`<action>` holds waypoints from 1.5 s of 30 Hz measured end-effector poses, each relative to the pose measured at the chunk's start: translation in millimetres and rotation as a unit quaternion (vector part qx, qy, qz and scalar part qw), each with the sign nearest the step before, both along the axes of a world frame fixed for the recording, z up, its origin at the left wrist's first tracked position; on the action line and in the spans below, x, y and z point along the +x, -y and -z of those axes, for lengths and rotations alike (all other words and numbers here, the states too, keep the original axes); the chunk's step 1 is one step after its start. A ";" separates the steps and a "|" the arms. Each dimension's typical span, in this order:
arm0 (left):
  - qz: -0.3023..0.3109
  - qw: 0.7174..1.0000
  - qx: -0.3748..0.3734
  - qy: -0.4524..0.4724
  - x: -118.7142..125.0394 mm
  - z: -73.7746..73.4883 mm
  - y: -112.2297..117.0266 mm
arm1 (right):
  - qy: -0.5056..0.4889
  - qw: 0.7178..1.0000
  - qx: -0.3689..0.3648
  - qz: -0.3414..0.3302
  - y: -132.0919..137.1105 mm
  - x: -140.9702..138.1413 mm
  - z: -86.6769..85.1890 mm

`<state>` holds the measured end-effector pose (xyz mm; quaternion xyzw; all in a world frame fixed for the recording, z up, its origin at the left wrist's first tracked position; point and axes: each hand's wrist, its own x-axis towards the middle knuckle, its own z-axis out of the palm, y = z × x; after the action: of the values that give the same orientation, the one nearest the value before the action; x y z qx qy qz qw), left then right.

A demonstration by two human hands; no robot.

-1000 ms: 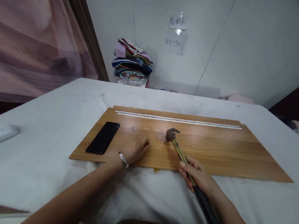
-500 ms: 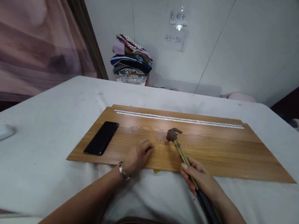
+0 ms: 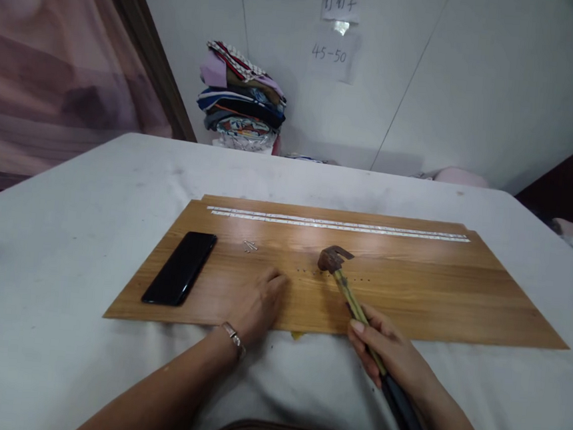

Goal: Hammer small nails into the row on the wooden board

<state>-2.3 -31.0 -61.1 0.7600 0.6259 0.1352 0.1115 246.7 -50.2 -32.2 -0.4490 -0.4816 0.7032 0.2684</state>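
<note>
A long wooden board (image 3: 434, 298) lies across a white-covered table (image 3: 65, 222). My right hand (image 3: 387, 351) is closed round the shaft of a hammer (image 3: 347, 294), whose rusty head (image 3: 333, 258) rests on the board beside a row of small dark nail dots (image 3: 358, 279). My left hand (image 3: 259, 303) rests on the board's near edge, fingers curled under; whether they hold anything is hidden. A bracelet (image 3: 233, 337) sits on that wrist. Two loose nails (image 3: 249, 246) lie further back.
A black phone (image 3: 178, 276) lies on the board's left end. A white measuring strip (image 3: 338, 224) runs along the board's far edge. A stack of folded clothes (image 3: 241, 104) stands against the wall, under paper notes (image 3: 333, 52). A curtain (image 3: 48, 67) hangs at left.
The view has tilted and drifted, so everything sits slightly lower and more to the left. My left hand has slid a little toward me; the hammer head stays at the same spot.
</note>
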 end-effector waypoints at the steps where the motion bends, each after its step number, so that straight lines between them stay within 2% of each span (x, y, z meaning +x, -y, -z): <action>1: -0.009 1.000 0.008 -0.007 -1.6 1.2 -0.7 | 0.001 1.000 0.000 -0.003 0.7 0.1 -1.4; 5: -0.046 0.997 0.051 -0.044 -19.5 4.3 -7.9 | 0.001 1.000 -0.010 -0.001 3.9 0.3 -6.3; 8: -0.099 0.988 0.099 -0.066 -40.5 4.3 -13.6 | 0.001 1.000 -0.016 0.000 5.0 1.1 -8.4; 11: -0.099 0.984 0.140 -0.044 -51.4 3.2 -13.5 | 0.000 1.000 -0.021 -0.002 5.1 2.2 -10.2; 14: -0.072 0.987 0.141 -0.007 -44.6 2.0 -7.2 | 0.004 0.999 -0.034 0.000 5.5 3.1 -11.3; 18: 0.010 0.998 0.060 0.013 -27.3 0.8 1.2 | 0.015 0.999 -0.044 -0.007 5.7 3.3 -10.1; 20: 0.026 0.999 0.044 0.012 -23.4 1.0 2.5 | 0.014 0.999 -0.047 -0.010 5.6 3.2 -9.3; 31: 0.024 0.999 0.037 0.012 -25.0 2.7 0.8 | 0.023 0.997 -0.068 -0.002 3.8 2.5 -12.5; 45: 0.025 0.999 0.028 0.007 -24.8 2.3 0.7 | 0.033 0.998 -0.058 -0.007 4.0 -0.3 -15.2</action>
<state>-27.1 -31.7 -63.4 0.7771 0.6021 0.1549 0.0980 246.4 -54.2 -16.9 -0.4838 -0.4518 0.7161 0.2212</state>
